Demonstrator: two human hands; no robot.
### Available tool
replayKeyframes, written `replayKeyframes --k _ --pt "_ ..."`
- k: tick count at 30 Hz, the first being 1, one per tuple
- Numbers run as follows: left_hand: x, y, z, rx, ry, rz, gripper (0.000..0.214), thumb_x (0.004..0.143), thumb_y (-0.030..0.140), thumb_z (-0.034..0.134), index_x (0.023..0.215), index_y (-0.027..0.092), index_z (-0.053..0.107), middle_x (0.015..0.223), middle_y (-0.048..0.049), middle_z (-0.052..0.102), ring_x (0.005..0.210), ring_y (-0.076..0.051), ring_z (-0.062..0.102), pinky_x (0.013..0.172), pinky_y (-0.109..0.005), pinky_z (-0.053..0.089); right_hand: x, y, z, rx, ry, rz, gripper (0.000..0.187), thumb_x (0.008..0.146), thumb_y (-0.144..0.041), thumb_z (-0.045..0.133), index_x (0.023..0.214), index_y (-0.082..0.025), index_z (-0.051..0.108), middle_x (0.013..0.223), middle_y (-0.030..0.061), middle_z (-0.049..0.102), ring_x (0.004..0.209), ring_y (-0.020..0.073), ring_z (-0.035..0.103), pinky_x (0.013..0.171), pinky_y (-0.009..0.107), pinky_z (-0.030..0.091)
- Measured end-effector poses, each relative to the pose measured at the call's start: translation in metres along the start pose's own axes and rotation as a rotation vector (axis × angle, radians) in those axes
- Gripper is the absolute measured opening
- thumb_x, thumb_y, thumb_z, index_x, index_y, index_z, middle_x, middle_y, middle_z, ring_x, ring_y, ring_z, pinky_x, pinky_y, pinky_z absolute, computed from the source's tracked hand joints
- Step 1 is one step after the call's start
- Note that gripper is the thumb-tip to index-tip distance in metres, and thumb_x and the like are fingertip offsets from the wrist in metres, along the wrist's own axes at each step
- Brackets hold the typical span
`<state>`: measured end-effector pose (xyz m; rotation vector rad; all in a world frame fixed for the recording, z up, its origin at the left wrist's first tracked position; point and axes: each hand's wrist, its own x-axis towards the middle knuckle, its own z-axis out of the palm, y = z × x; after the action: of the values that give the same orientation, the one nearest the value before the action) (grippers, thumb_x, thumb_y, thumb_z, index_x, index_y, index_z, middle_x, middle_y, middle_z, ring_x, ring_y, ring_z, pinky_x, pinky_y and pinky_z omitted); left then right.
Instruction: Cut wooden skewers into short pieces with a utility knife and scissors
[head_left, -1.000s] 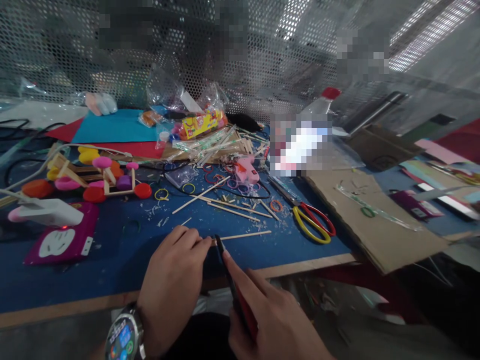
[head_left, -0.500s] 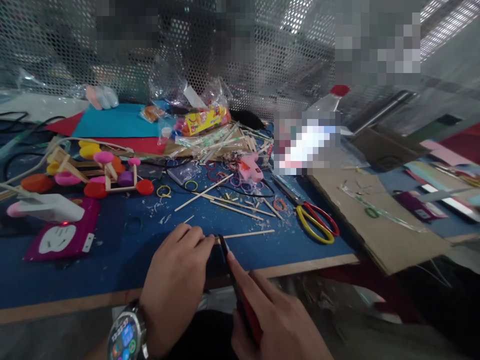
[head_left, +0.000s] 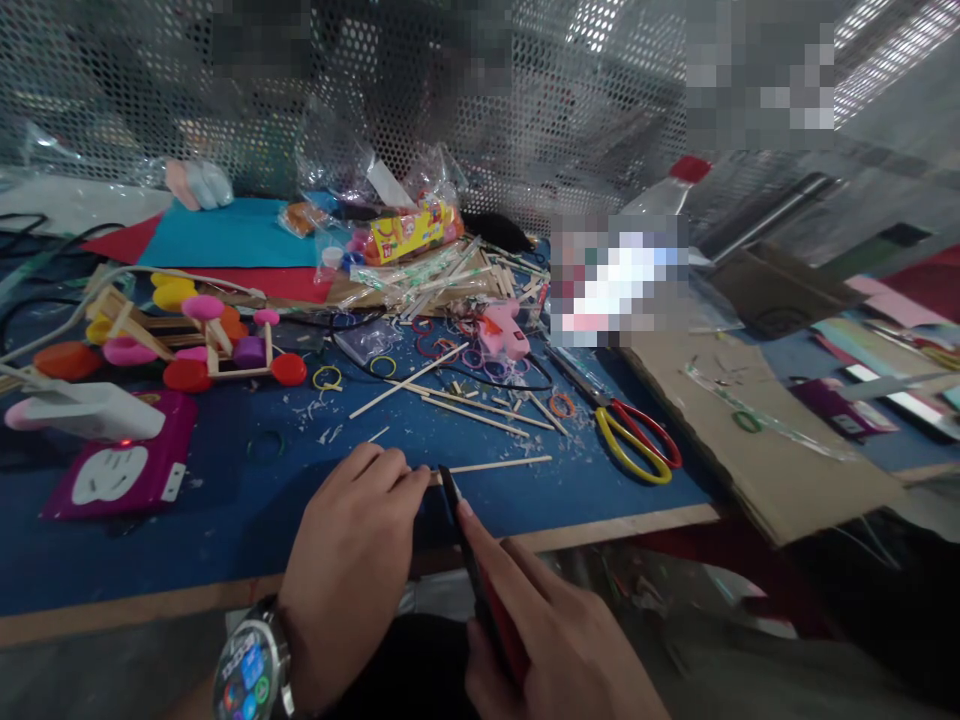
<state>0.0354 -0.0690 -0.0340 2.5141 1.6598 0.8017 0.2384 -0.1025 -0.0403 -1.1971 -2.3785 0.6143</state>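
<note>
Wooden stick: just below the centre of the frame, thin and pale, its free end reaching right over the blue tabletop; its other end runs to the blade and the left fingertips.
Left hand: lower centre, knuckles up, fingers curled and pinching the stick near its left end against or just above the table; the grip beneath is hidden.
Right hand: lower right of centre, wrapped around a black-and-red cutter, index finger stretched along its back.
Blade: crosses the stick just beside the left fingertips; whether the edge has bitten in is too small to tell.
Step in hand: apparently cutting or trimming the stick.
Next stroke: would call for a firm pinch, steady pressure and left fingertips kept clear of the edge.
Loose sticks: middle of the frame, amid shavings and rubber bands.
Scissors: right of centre, yellow and red handles, apart from both hands.
Stick model: left side, with coloured round pieces.
</note>
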Motion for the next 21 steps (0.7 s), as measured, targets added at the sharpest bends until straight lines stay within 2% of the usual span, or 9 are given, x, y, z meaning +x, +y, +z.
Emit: replayKeyframes --k 7,13,21 --pt "0.001 0.001 -0.001 -0.001 0.005 0.011 0.028 0.093 0.004 0.049 0.104 0.011 0.074 0.080 -0.0052 0.066 0.080 -0.024 0.060 0.072 -0.043 0.058 -0.001 0.000 0.004 -0.013 0.003 0.019 0.078 0.087 -0.016 0.048 0.162 -0.016 0.029 0.118 0.0162 0.071 0.085 0.0254 0.075 0.067 0.039 0.068" --pt "0.000 0.002 0.000 0.025 -0.017 0.019 0.022 0.090 0.005 0.057 0.103 0.010 0.074 0.082 -0.0057 0.065 0.081 -0.025 0.059 0.075 -0.046 0.059 0.000 -0.003 0.004 -0.106 -0.011 0.013 0.081 0.084 -0.014 0.048 0.163 -0.015 0.027 0.111 0.0150 0.072 0.082 0.0261 0.075 0.062 0.037 0.066" --pt "0.000 0.002 0.001 0.045 0.012 0.031 0.022 0.092 0.008 0.052 0.098 0.013 0.073 0.082 -0.0061 0.066 0.080 -0.023 0.059 0.073 -0.043 0.059 0.011 -0.007 -0.002 -0.126 -0.026 -0.021 0.077 0.084 -0.011 0.045 0.159 -0.007 0.030 0.111 0.0183 0.073 0.082 0.0254 0.075 0.069 0.040 0.068"
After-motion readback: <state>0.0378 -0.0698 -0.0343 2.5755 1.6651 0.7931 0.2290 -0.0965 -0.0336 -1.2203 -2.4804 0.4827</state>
